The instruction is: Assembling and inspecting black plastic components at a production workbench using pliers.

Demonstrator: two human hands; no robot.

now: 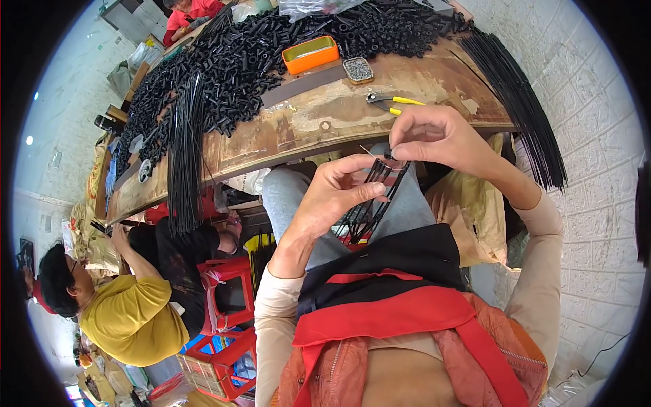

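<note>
Spanning the upper view: table (298,129). Black rods (366,218), bundled, slanting above the lap (288,200), near its front edge; probably light, springy, slick; best held near the gathered top end. Right hand (441,139) pinching that end; left hand (325,200) half-curled beside the rods, grip unclear. Edge close to both hands, limiting forward room; bare wood left of pliers (409,101).

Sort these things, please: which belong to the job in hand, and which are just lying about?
Probably in the job:
thin black rods at the left hand and right hand
heaped black tubular pieces
yellow-handled metal pliers, unheld

Probably just lying about:
red plastic stool
large brown sack
crumpled clear plastic bag
</note>
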